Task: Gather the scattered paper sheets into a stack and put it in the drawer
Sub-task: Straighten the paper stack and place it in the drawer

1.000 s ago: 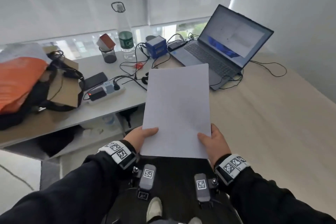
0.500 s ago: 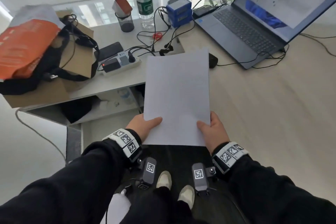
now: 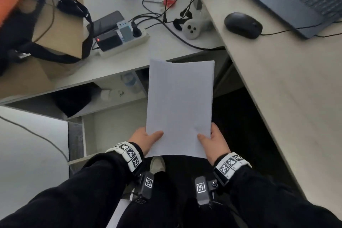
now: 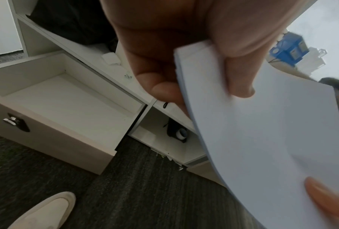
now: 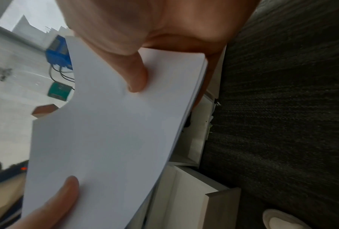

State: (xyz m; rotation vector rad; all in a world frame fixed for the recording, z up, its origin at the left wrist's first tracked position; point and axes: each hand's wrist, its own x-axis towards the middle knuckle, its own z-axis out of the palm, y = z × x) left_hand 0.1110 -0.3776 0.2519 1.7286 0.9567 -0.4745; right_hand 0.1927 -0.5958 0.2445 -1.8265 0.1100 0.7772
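From the head view, the left hand point(image 3: 146, 139) and right hand point(image 3: 215, 141) pinch the paper stack's point(image 3: 180, 105) near corners; it reaches toward 12 o'clock, in the air. In the left wrist view, the open drawer point(image 4: 53, 139) sits at 9 o'clock of the stack. In the right wrist view, the thumb presses on top.

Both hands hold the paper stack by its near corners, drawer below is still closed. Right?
Not quite. The drawer is pulled open with nothing visible inside, as the left wrist view shows. The rest holds: the left hand and right hand pinch the paper stack at its near corners.
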